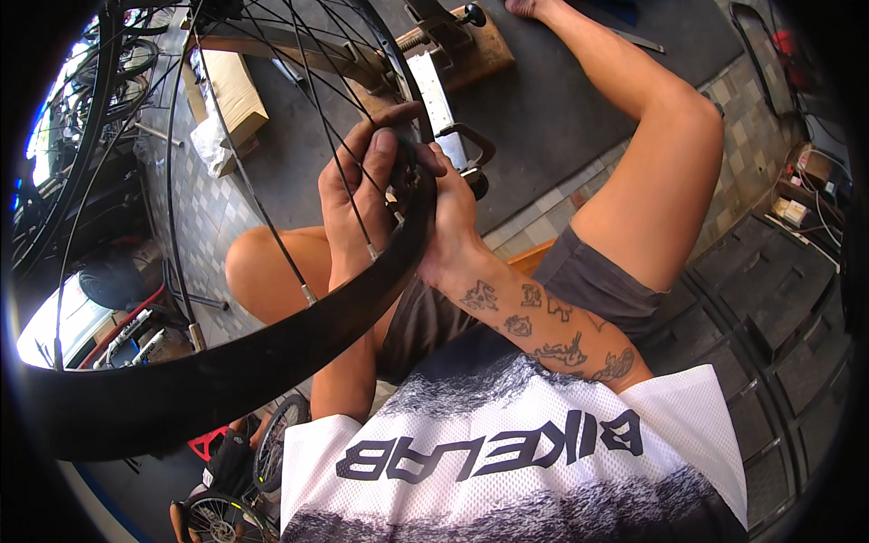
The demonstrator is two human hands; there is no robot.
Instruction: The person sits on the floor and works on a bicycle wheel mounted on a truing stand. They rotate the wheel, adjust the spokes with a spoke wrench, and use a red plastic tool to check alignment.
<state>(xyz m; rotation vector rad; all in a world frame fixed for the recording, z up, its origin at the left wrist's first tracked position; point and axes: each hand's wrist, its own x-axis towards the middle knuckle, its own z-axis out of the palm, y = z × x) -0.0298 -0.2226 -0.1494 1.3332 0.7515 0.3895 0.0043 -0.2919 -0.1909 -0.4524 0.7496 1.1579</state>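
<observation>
A bicycle wheel [244, 371] with a black rim and thin black spokes fills the left side of the view, its rim curving up through my hands. My left hand [351, 195] is closed at the inner side of the rim among the spokes, its thumb and forefinger bent around the same stretch. From the other side my right hand [453, 210] wraps the rim, fingertips reaching over to its inner side. Between the fingers of both hands sits a small dark part [398, 176], too covered to name. Silvery nipples show where spokes meet the rim.
Beyond my hands stands a metal fixture [433, 95] with a screw and clamp on a wooden base [480, 59]. A cardboard box [231, 100] lies at the upper left. Dark drawers [760, 362] stand right. Other bicycles and another person [226, 471] are lower left.
</observation>
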